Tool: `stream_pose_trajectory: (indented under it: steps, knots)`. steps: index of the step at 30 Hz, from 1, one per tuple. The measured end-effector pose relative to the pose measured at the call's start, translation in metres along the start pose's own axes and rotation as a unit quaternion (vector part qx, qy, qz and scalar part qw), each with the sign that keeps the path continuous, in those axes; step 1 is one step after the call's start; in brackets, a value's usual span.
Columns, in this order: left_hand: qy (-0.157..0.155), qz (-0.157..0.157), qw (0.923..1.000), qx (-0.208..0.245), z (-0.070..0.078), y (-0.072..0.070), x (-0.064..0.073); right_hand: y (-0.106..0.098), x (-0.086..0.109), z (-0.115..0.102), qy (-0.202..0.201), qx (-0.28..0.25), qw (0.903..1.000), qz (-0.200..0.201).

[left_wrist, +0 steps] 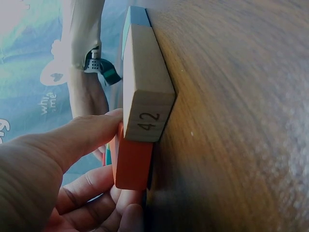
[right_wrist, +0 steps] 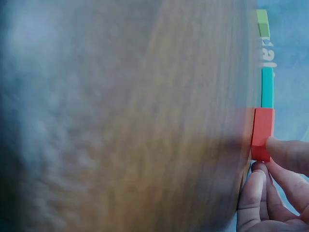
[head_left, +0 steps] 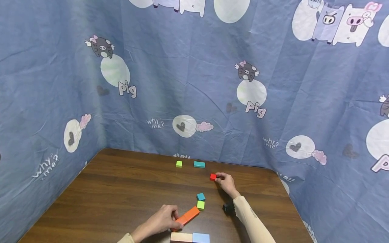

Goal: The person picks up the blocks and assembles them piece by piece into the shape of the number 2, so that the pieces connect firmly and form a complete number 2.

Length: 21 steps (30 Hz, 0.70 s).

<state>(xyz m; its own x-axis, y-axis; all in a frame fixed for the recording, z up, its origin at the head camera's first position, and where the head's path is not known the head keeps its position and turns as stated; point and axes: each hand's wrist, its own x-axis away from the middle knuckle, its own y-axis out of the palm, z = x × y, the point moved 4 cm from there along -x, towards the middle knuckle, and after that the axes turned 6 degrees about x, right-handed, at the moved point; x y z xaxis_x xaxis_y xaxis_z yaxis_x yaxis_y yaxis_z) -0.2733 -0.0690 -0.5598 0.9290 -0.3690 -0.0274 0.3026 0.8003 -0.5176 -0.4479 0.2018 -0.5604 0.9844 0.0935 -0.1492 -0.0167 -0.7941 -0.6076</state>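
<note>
In the head view, my left hand (head_left: 163, 218) grips the near end of an orange block (head_left: 191, 214), thumb on one side and fingers on the other. A seam crosses the orange length, like two blocks end to end. Farther off, my right hand (head_left: 227, 184) pinches a small red block (head_left: 213, 177) at its right end. The right wrist view shows the thumb on the red block (right_wrist: 262, 130) and fingertips under its end. A wooden block marked 42 (left_wrist: 147, 82) stands close in front of the orange block (left_wrist: 133, 164) in the left wrist view.
Beyond the orange end sit a lime cube (head_left: 200, 205) and a teal block (head_left: 201, 196). Another lime block (head_left: 179, 164) and a teal bar (head_left: 199, 164) lie near the back edge. A light blue block (head_left: 201, 238) adjoins the wooden one in front. Patterned blue cloth (head_left: 188, 84) hangs behind the table.
</note>
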Motion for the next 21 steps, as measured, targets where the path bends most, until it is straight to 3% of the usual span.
stream_pose_trajectory:
  steps: [21]
  knots:
    - [0.000, -0.006, 1.0000, -0.003, 0.001, 0.000, 0.000, 0.006, 0.014, -0.011, -0.023, 0.014, 0.9984, -0.051]
